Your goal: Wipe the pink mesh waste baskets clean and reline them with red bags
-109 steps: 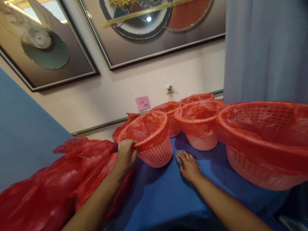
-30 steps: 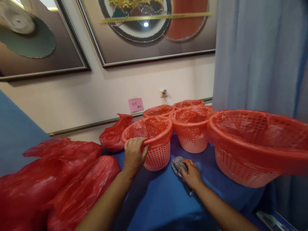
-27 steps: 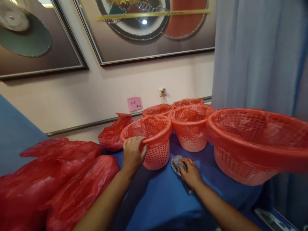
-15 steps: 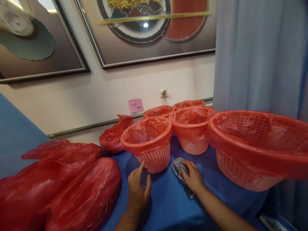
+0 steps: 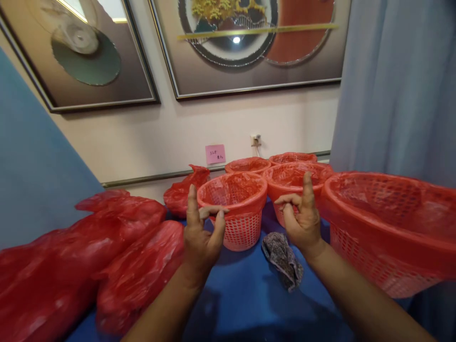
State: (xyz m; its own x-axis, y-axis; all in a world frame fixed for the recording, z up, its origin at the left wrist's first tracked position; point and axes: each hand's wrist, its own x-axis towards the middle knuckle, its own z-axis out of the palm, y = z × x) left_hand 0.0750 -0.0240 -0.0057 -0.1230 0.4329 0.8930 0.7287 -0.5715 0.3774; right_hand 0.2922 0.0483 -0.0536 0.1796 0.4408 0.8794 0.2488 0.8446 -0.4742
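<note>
My left hand (image 5: 203,235) is raised in front of the nearest small red basket (image 5: 242,230), one finger pointing up and the thumb and other fingers apart. Nothing is in it. My right hand (image 5: 302,218) is held up in much the same pose, also holding nothing, in front of another lined basket (image 5: 278,190). Below and between the hands, a crumpled grey speckled cloth (image 5: 281,259) lies on the blue table cover (image 5: 235,289). Red plastic film covers the baskets' rims and insides.
Full red plastic bags (image 5: 107,232) lie at the left, and a smaller knotted bag (image 5: 183,192) sits behind them. A large lined basket (image 5: 384,237) stands at the right. Two more baskets are at the back, by the wall. Blue curtains (image 5: 384,95) hang at the sides.
My right hand has let go of the grey cloth and risen. My left hand has also come up with its finger pointing upward. The view has shifted slightly left.
</note>
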